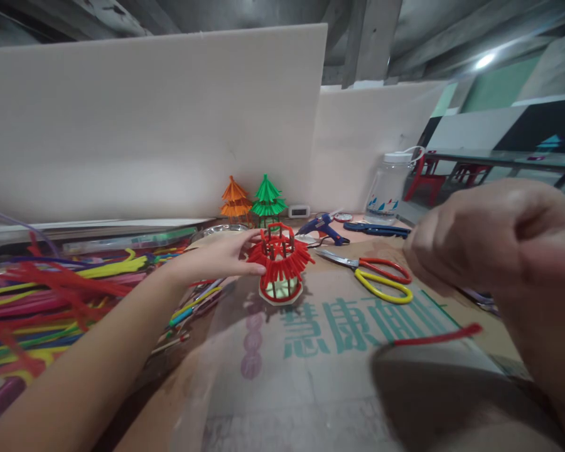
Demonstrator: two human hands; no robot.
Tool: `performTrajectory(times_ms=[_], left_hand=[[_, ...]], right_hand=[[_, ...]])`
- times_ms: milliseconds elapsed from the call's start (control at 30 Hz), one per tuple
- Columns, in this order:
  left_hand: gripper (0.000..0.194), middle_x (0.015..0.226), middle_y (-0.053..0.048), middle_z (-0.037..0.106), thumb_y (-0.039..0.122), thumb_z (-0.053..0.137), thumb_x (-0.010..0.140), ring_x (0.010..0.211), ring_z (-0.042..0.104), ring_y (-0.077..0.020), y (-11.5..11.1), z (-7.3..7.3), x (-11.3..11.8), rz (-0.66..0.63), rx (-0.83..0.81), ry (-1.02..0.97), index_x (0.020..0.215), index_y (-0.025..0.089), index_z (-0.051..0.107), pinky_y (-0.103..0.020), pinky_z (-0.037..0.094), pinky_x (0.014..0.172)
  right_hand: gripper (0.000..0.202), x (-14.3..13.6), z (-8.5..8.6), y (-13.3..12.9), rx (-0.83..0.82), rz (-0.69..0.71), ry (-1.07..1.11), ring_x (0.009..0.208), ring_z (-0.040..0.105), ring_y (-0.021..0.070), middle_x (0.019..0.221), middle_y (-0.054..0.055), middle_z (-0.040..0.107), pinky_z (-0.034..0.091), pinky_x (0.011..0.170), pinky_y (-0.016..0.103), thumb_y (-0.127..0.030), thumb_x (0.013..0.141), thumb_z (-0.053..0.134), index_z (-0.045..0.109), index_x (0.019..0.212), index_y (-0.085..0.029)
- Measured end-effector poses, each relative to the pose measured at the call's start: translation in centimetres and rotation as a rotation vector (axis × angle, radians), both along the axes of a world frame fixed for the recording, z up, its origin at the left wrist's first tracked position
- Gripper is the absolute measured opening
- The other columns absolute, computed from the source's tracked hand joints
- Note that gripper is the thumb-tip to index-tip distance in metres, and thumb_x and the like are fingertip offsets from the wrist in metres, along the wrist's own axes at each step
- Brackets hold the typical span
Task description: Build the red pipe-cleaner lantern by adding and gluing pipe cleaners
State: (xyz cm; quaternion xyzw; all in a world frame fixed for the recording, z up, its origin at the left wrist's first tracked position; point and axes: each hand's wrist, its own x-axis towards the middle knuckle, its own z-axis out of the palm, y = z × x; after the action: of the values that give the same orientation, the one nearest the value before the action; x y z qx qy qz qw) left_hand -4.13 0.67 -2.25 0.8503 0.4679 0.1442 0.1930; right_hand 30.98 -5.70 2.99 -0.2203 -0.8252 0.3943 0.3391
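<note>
A small red pavilion model (282,262) with a fringed roof and dark posts stands upright on a pale base near the middle of the table. My left hand (233,254) reaches in from the left, thumb and fingers around the model's left side. Large and blurred at the right, my right hand (489,238) is raised above the table with its fingers curled in; what it holds, if anything, cannot be made out. Below it, a red fuzzy strip (437,336) lies over the printed sheet (320,389).
Scissors (383,285) with red and yellow handles lie right of the model. Behind are a blue glue gun (322,227), orange (236,202) and green (267,199) models, pliers (376,230) and a clear bottle (387,188). Colourful strips (51,295) pile up at left.
</note>
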Motion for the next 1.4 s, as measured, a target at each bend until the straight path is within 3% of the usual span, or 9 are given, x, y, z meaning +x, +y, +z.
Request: performTrajectory(times_ms=[100, 367, 467, 567, 700, 867, 1000, 1233, 1400], left_hand=[[0.077, 0.153, -0.011, 0.053, 0.054, 0.068, 0.085, 0.135, 0.055, -0.0289, -0.1, -0.3, 0.5, 0.017, 0.010, -0.006, 0.151, 0.022, 0.041, -0.037, 0.048, 0.107], [0.058, 0.103, -0.007, 0.075, 0.065, 0.062, 0.085, 0.085, 0.071, -0.0238, -1.8, 2.2, -1.4, 0.231, 0.093, 0.026, 0.124, 0.022, 0.065, -0.029, 0.053, 0.068], [0.045, 0.092, -0.005, 0.075, 0.060, 0.053, 0.094, 0.083, 0.069, -0.0219, -4.8, 3.0, 0.8, 0.070, 0.038, -0.066, 0.097, 0.020, 0.073, -0.029, 0.054, 0.069], [0.028, 0.111, -0.003, 0.075, 0.041, 0.052, 0.100, 0.100, 0.069, -0.0208, -7.6, 1.0, 5.3, -0.150, 0.095, -0.088, 0.110, 0.025, 0.072, -0.032, 0.056, 0.088], [0.044, 0.159, -0.012, 0.043, 0.018, 0.052, 0.097, 0.128, 0.060, -0.0277, -7.9, -5.1, 10.0, -0.302, 0.253, 0.077, 0.141, 0.019, 0.052, -0.043, 0.051, 0.106], [0.029, 0.119, -0.009, 0.068, 0.023, 0.051, 0.101, 0.113, 0.064, -0.0243, -5.2, -10.3, 10.5, -0.300, 0.304, 0.136, 0.128, 0.020, 0.061, -0.039, 0.053, 0.101], [0.021, 0.105, -0.007, 0.066, 0.021, 0.046, 0.102, 0.103, 0.063, -0.0210, -4.4, -11.2, 10.0, -0.304, 0.307, 0.136, 0.108, 0.021, 0.067, -0.035, 0.052, 0.095], [0.018, 0.102, -0.007, 0.067, 0.022, 0.048, 0.102, 0.097, 0.064, -0.0223, -4.5, -11.3, 10.1, -0.264, 0.360, 0.147, 0.102, 0.018, 0.066, -0.036, 0.053, 0.090], [0.018, 0.099, -0.006, 0.066, 0.023, 0.047, 0.102, 0.092, 0.064, -0.0230, -4.6, -11.0, 10.1, -0.263, 0.391, 0.179, 0.099, 0.018, 0.064, -0.037, 0.054, 0.083]], right_hand=[[0.038, -1.0, -0.2, 1.4, 0.063, -0.102, -0.011, 0.048, 0.048, 0.0075, 0.053, -0.003, 0.053, 0.039, 0.047, 0.023, -0.046, 0.088, 0.072, 0.063, 0.061, -0.021], [0.032, -3.8, -2.3, 5.3, 0.093, -0.365, 0.039, 0.054, 0.054, 0.0105, 0.057, -0.002, 0.058, 0.043, 0.055, 0.025, -0.048, 0.087, 0.069, 0.063, 0.072, -0.019], [0.033, -4.1, -2.3, 4.8, 0.098, -0.379, 0.122, 0.058, 0.058, 0.0121, 0.060, -0.001, 0.062, 0.046, 0.060, 0.027, -0.048, 0.086, 0.070, 0.063, 0.072, -0.020], [0.033, -4.5, -2.4, 4.1, 0.111, -0.330, 0.202, 0.075, 0.065, 0.0154, 0.078, 0.003, 0.071, 0.052, 0.074, 0.031, -0.049, 0.087, 0.072, 0.066, 0.073, -0.020], [0.033, -5.0, -2.8, 3.2, 0.038, -0.138, 0.233, 0.108, 0.066, 0.0196, 0.120, 0.008, 0.071, 0.050, 0.096, 0.037, -0.048, 0.093, 0.065, 0.065, 0.076, -0.019], [0.035, -5.0, -3.2, 2.6, -0.134, 0.089, 0.186, 0.065, 0.065, 0.0132, 0.063, -0.003, 0.064, 0.053, 0.071, 0.030, -0.050, 0.100, 0.054, 0.055, 0.081, -0.021], [0.031, -4.3, -2.9, 3.4, -0.074, -0.090, 0.084, 0.044, 0.039, 0.0073, 0.052, -0.010, 0.044, 0.031, 0.046, 0.021, -0.050, 0.097, 0.059, 0.055, 0.087, -0.021], [0.055, -3.2, -3.2, 5.6, 0.297, -0.340, -0.499, 0.064, 0.053, 0.0150, 0.074, -0.001, 0.063, 0.033, 0.057, 0.026, -0.047, 0.091, 0.065, 0.059, 0.138, -0.020], [0.029, -3.4, -3.2, 6.1, 0.247, -0.221, -0.607, 0.070, 0.059, 0.0169, 0.079, 0.003, 0.070, 0.038, 0.064, 0.028, -0.042, 0.090, 0.064, 0.079, 0.101, -0.019]])
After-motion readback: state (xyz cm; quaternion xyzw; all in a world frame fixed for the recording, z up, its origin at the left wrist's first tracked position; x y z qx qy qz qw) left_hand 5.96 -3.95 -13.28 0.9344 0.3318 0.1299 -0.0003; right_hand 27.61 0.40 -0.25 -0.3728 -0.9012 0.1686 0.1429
